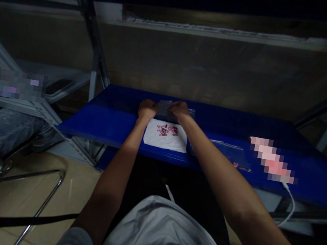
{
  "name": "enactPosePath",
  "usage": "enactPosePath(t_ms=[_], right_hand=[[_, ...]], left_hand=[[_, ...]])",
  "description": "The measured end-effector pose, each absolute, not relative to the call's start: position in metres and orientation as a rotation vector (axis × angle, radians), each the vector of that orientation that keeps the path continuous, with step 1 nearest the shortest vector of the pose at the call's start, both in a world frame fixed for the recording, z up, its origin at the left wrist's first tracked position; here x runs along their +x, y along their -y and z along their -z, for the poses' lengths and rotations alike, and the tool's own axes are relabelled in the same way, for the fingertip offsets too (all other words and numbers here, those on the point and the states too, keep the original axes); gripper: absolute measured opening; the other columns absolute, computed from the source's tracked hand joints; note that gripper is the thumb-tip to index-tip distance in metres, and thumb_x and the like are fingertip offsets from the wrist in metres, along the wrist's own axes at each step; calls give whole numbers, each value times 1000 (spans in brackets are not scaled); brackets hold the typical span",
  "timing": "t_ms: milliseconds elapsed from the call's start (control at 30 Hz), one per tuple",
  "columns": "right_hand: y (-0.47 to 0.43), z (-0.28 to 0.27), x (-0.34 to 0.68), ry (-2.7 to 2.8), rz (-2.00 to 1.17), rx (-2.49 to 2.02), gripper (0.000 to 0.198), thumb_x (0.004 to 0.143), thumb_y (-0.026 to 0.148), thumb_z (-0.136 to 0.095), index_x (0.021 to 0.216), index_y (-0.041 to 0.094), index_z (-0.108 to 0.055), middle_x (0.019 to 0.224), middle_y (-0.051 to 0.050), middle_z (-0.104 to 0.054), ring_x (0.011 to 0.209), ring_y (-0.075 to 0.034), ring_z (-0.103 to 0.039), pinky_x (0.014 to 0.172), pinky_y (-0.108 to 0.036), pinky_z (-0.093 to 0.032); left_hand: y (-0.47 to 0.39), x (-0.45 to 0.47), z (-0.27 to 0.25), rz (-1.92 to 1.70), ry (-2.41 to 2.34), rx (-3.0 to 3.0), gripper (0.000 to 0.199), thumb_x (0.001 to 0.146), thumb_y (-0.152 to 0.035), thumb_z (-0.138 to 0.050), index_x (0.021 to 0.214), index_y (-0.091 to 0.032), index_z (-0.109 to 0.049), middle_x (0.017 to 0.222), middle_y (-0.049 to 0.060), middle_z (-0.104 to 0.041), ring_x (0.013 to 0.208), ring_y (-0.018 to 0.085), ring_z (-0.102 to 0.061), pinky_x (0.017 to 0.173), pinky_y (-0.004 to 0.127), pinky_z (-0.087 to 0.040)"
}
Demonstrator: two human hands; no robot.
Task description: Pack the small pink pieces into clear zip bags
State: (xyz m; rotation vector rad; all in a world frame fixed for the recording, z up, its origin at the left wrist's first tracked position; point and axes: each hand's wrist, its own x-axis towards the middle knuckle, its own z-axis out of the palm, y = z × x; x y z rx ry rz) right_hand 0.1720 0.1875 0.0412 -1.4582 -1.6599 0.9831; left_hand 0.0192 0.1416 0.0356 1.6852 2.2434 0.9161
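Pinching clear bag [164, 110]: left hand [148, 110], right hand [180, 111]; blue tabletop [112, 118] beneath; tan floor [76, 191]; dark wall [207, 65].

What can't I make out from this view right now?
All in the head view:
Left hand, right hand: fingertips dim and small; exact grip on the clear bag unclear.
Pink pieces on the white sheet: too small to count.
Second bag: partly covered by the right forearm.
Pink item: blurred by pixelation.
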Motion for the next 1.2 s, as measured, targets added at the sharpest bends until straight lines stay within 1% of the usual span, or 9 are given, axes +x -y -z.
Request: enactPosePath(t_ms=[133,233,300,400,633,733,900,1100,1200], right_hand=[[-154,-50,188,1421,-1102,-1347,28,82,11,-57,107,24,-58,84,0,-68,71,-12,-65,59,-22,-45],[-120,-45,201,1085,-1301,-993,40,72,11,-63,109,23,-56,83,3,-67,70,-12,-64,57,-21,-44],[-100,-37,207,989,-1339,-848,46,67,13,-70,110,23,-56,76,6,-62,63,-10,-58,56,-21,-44],[-83,-23,212,913,-1316,-833,47,65,19,-74,108,24,-56,68,9,-56,55,-9,-50,55,-22,-45],[-71,-15,231,961,-1376,-846,57,57,20,-79,110,26,-60,78,6,-65,63,-12,-57,56,-23,-48],[-60,-21,245,1041,-1365,-857,60,60,20,-78,117,29,-61,91,4,-70,72,-13,-61,57,-22,-48],[-49,-31,255,1195,-1314,-890,39,69,30,-81,105,25,-67,84,2,-68,71,-14,-61,58,-23,-49],[-49,-33,250,1152,-1297,-869,47,69,39,-85,106,28,-58,80,3,-69,66,-16,-63,55,-25,-51],[-49,-31,250,1194,-1252,-870,48,68,39,-87,104,27,-58,77,4,-66,65,-15,-63,54,-25,-52]], left_hand=[[-124,28,-52,-1121,-2104,1576,34,102,-43,-55,97,-19,-79,110,10,-80,113,23,-71,95,29,-51],[-101,42,-54,-1254,-1762,1392,39,99,-50,-60,114,-18,-75,109,10,-80,99,22,-75,82,29,-55],[-84,53,-49,-1335,-1625,1318,41,97,-45,-66,125,-16,-70,111,11,-79,95,21,-76,77,27,-56],[-67,66,-36,-1538,-1525,1223,38,95,-39,-68,125,-14,-69,106,11,-79,93,19,-75,75,24,-56],[-45,85,-18,-1615,-1226,1107,29,85,-18,-72,114,-16,-70,87,3,-73,63,11,-65,58,20,-53],[-35,88,-21,-1577,-1167,1146,28,84,-16,-71,111,-16,-73,86,3,-72,69,12,-67,61,21,-54],[-22,85,-29,-1529,-1104,1245,25,87,-21,-71,112,-19,-76,94,6,-77,80,15,-70,65,20,-53],[-22,85,-26,-1594,-1034,1288,25,94,-33,-69,114,-22,-78,99,7,-75,87,17,-70,71,24,-56],[-23,84,-24,-1621,-1036,1280,26,94,-37,-70,114,-22,-78,95,6,-74,83,16,-69,67,22,-55]])
